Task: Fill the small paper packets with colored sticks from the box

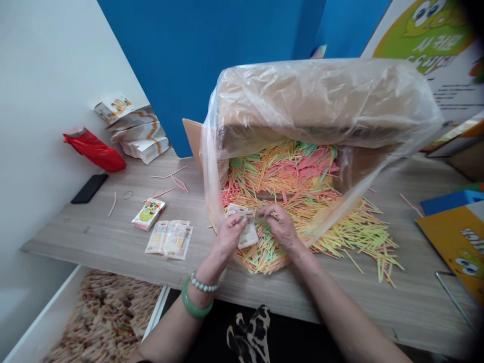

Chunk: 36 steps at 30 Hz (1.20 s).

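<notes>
My left hand (230, 233) pinches a small printed see-through packet (248, 235) between thumb and fingers. Another packet edge shows just behind it. My right hand (279, 226) is beside the packet's right side, its fingertips drawn together; what they hold, if anything, is too small to make out. Under and around both hands lies a heap of thin coloured sticks (302, 214), yellow, green, orange and pink. The heap spills from a cardboard box (260, 108) tipped on its side and lined with a clear plastic bag (340, 85).
Left on the table are filled packets (177, 241), a small printed box (148, 214) and loose pink sticks (114, 204). Behind them are a black phone (89, 188), a red bundle (94, 151) and stacked flat cartons (145, 148). A drawer (109, 317) of packets sits below; printed cartons (457, 242) stand right.
</notes>
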Each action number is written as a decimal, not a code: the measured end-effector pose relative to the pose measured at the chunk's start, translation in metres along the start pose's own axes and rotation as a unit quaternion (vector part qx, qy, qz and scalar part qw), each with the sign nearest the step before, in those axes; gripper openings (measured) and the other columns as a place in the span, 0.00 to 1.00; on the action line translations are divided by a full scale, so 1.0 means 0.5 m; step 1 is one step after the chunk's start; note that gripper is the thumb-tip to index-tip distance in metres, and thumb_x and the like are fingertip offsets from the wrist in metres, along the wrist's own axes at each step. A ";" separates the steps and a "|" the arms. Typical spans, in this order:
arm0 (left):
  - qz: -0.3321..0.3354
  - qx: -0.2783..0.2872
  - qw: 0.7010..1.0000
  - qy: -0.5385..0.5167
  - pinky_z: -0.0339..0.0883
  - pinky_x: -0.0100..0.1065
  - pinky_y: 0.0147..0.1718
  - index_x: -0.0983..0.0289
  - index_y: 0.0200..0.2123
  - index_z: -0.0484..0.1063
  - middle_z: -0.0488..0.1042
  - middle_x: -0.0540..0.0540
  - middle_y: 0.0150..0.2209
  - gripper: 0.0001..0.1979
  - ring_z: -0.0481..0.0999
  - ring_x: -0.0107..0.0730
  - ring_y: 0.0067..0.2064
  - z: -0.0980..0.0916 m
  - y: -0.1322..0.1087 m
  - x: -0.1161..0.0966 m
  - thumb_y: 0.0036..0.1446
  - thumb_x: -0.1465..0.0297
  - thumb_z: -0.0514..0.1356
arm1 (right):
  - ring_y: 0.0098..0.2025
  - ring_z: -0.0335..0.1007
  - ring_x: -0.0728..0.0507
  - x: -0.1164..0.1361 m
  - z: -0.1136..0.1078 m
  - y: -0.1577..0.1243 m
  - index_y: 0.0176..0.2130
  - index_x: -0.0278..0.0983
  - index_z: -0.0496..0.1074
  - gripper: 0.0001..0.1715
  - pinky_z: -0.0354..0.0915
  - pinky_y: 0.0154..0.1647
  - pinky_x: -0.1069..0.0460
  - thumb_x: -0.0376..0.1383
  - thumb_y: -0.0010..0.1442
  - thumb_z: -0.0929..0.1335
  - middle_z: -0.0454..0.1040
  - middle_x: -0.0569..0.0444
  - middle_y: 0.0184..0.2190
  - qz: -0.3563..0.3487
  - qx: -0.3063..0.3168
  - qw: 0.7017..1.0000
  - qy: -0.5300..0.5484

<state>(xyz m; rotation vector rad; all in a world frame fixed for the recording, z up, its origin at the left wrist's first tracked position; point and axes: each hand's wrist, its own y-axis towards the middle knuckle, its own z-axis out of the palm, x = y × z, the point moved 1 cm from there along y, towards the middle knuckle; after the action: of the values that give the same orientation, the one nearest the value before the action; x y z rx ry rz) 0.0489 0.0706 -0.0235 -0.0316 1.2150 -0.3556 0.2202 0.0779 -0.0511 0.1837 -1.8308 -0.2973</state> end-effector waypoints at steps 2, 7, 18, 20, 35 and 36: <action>0.027 0.002 0.999 0.022 0.62 0.29 0.28 0.66 0.26 0.74 0.70 0.49 0.25 0.18 0.65 0.25 0.28 0.002 0.001 0.001 0.48 0.57 0.71 | 0.36 0.72 0.42 -0.003 0.001 0.004 0.32 0.41 0.69 0.06 0.66 0.43 0.46 0.32 0.53 0.63 0.76 0.55 0.31 0.017 0.027 0.998 -0.051; 0.006 0.031 0.999 -0.004 0.65 0.31 0.33 0.65 0.34 0.77 0.74 0.52 0.30 0.19 0.69 0.29 0.31 0.008 0.002 0.009 0.49 0.55 0.70 | 0.36 0.72 0.41 -0.016 -0.001 0.007 0.43 0.41 0.72 0.12 0.68 0.40 0.46 0.36 0.58 0.64 0.77 0.54 0.32 0.035 0.036 0.995 -0.088; -0.024 0.010 0.999 -0.019 0.68 0.34 0.35 0.66 0.32 0.80 0.76 0.53 0.29 0.20 0.72 0.31 0.32 0.001 0.006 0.013 0.41 0.57 0.74 | 0.46 0.76 0.41 -0.012 0.010 -0.015 0.46 0.42 0.75 0.16 0.70 0.48 0.47 0.35 0.62 0.62 0.81 0.51 0.42 -0.040 0.139 0.987 -0.076; -0.037 0.006 0.999 -0.017 0.68 0.36 0.35 0.66 0.31 0.80 0.76 0.53 0.29 0.19 0.72 0.31 0.31 0.002 0.004 0.011 0.40 0.59 0.75 | 0.37 0.75 0.43 -0.003 0.003 -0.010 0.36 0.41 0.75 0.10 0.70 0.41 0.49 0.36 0.60 0.64 0.79 0.55 0.34 0.010 0.141 0.988 -0.055; 0.118 -0.002 0.969 0.216 0.53 0.33 0.30 0.63 0.19 0.64 0.60 0.47 0.22 0.17 0.58 0.28 0.28 -0.005 -0.005 0.001 0.54 0.64 0.65 | 0.32 0.73 0.44 0.044 -0.026 0.016 0.33 0.41 0.70 0.03 0.66 0.39 0.48 0.38 0.58 0.68 0.75 0.58 0.27 0.076 -0.004 0.994 0.075; 0.107 -0.006 0.973 0.205 0.51 0.32 0.29 0.63 0.18 0.62 0.58 0.46 0.21 0.19 0.56 0.28 0.27 -0.007 -0.005 0.001 0.52 0.62 0.66 | 0.33 0.74 0.45 0.066 -0.033 0.022 0.34 0.41 0.69 0.03 0.67 0.39 0.48 0.37 0.59 0.68 0.75 0.59 0.26 0.075 -0.039 0.988 0.126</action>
<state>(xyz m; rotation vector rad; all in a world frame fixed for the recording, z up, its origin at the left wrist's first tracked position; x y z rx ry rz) 0.0454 0.0684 -0.0246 0.1689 1.6141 -0.1686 0.2271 0.0773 -0.0134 0.0264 -1.5709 -0.2278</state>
